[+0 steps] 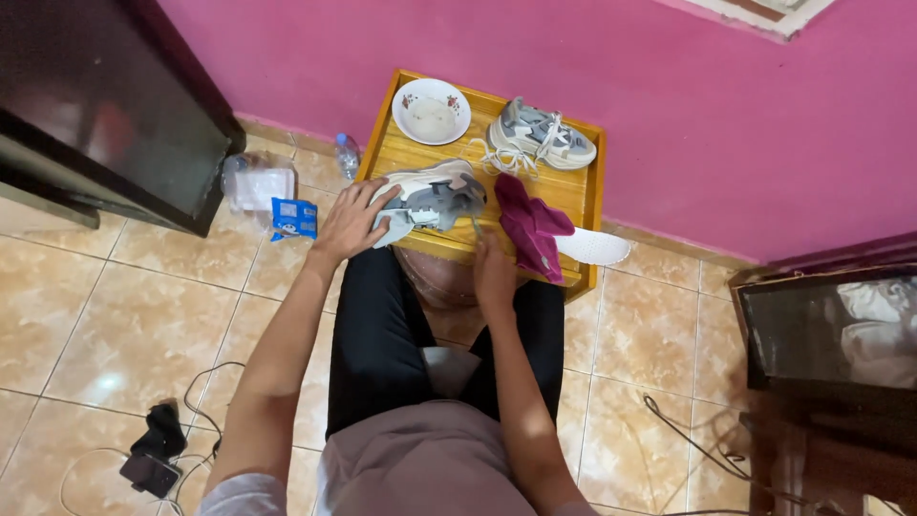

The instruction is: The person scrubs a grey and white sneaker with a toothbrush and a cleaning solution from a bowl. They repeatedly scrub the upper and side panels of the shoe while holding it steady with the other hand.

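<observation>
A: What's under the fingers?

B: A grey & cream sneaker (435, 196), lying on its side at the near edge of the wooden counter (573, 191). Left hand (351, 220) is pressed flat on the heel end, fingers (374, 191) spread apart over it, not curled round.

A: And the other hand?

B: Right hand (494, 270) sits just below the toe end, fingers closed tog. on a thin tool (475, 227) that pokes up against the shoe. Too small to tell what kind, poss. a brush.

A: Just past the right fingers?

B: A magenta cloth (530, 229), bunched, touching the counter's near edge & hanging a bit over it. Right of that, a white insole (594, 247) sticking out past the counter's corner.

A: Further out?

B: Beyond the fingers, twd the pink wall (669, 115): 2nd sneaker (540, 136), upright, laces loose & trailing twd the first shoe. Left of it a white bowl (432, 111) w/ a flower-pattern rim, at the far corner.

A: Off the counter?

B: Left of the left fingers, on the tiled floor (124, 325): a clear plastic bottle (348, 155) right beside the counter, a blue packet (294, 218), and a clear plastic bag (258, 182) near a dark cabinet (105, 105). Well below that hand, lower left, black cables & a small dark device (153, 459). Person's knees in black trousers (382, 334) sit under the counter's near edge.
</observation>
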